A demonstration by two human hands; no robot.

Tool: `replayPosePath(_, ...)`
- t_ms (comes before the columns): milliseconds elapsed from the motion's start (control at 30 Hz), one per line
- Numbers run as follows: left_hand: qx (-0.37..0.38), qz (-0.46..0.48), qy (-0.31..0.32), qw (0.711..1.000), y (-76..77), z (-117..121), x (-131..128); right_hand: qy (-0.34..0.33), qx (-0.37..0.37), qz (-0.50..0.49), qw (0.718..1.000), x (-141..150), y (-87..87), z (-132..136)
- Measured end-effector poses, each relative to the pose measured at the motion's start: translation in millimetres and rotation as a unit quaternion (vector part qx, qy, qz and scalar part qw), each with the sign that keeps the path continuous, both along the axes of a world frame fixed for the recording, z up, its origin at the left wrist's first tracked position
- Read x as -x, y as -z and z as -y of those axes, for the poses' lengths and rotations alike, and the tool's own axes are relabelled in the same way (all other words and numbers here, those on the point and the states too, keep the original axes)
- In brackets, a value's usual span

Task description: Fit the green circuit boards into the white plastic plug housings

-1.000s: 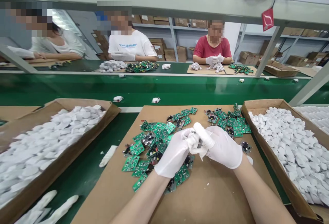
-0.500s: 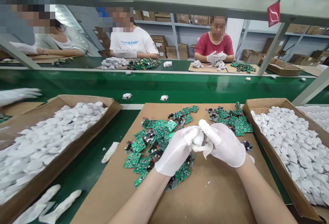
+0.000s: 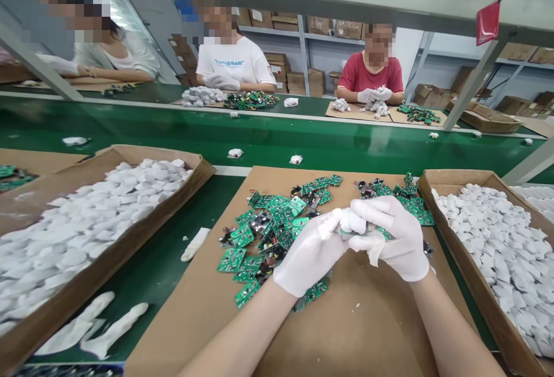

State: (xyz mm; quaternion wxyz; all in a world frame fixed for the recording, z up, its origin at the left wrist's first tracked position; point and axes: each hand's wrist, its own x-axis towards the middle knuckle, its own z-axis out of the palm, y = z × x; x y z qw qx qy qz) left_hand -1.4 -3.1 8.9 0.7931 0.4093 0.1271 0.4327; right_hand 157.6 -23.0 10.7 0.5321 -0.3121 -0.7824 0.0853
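In white gloves, my left hand [image 3: 309, 256] and my right hand [image 3: 400, 244] meet above the cardboard sheet [image 3: 337, 331]. Between their fingertips they grip a small circuit board [image 3: 355, 231] topped by a soft-looking white piece [image 3: 353, 221]. The fingers hide much of the board. Loose green circuit boards [image 3: 277, 224] lie heaped to the left of and behind my left hand. A second group of boards [image 3: 418, 204] sits behind my right hand.
Cardboard trays full of white pieces flank the sheet, one on the left [image 3: 208, 172] and one on the right [image 3: 454, 176]. Beyond runs a green conveyor [image 3: 186, 140] carrying a few white-topped boards [image 3: 235, 153]. White finger-shaped scraps [image 3: 116, 328] lie at left. Several people sit opposite.
The view has shifted, so the scene sits slightly to the right. My fingers have moved on the held board, and more of its white piece shows. A gloved hand at far left has left the view.
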Motion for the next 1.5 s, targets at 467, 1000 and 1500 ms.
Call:
replayPosePath(467, -0.035, -0.021, -0.019, 0.999, -0.8, 6.9, -5.2, 0.106, -0.036, -0.058, 0.992, 11.1, 9.5, 2.3)
replayPosePath(1000, 0.053, 0.019, 0.024, 0.998, 5.9, 4.7, -7.5, 0.118, -0.042, -0.018, 0.992, 10.0, 3.7, 5.9)
replayPosePath(1500, 0.049, 0.032, -0.017, 0.998, 5.8, 4.2, -5.4, 0.089, -0.043, 0.066, 0.993, 19.7, -8.8, 6.3)
